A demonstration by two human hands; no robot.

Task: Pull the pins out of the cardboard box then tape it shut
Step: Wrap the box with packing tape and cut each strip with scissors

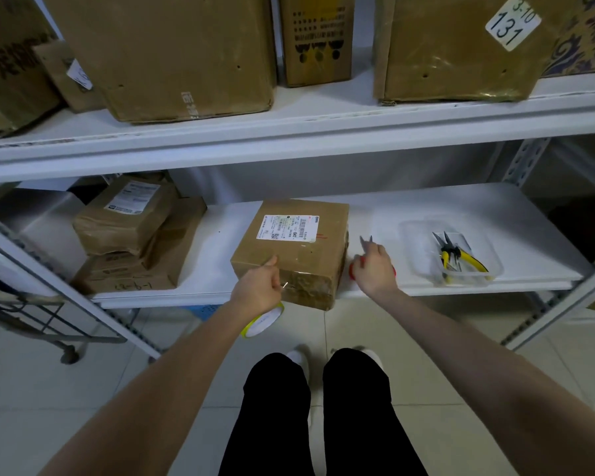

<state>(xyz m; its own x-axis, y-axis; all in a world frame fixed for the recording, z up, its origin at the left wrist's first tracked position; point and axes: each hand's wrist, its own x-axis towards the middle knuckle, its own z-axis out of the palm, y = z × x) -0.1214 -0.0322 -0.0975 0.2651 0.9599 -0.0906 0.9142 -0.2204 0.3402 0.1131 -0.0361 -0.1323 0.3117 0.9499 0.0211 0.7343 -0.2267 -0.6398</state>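
Head view: both hands [256, 286] [375, 269] beside box [299, 249].

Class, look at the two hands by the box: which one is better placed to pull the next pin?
Probably the right hand: it holds red-handled pliers beside the cardboard box. The left hand rests on the box with the tape roll.

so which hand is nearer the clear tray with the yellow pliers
Right. The right hand is on the shelf just left of the tray; the left hand is farther left, at the cardboard box.

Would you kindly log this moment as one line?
left hand: on cardboard box, pinching pin | right hand: holding red-handled pliers
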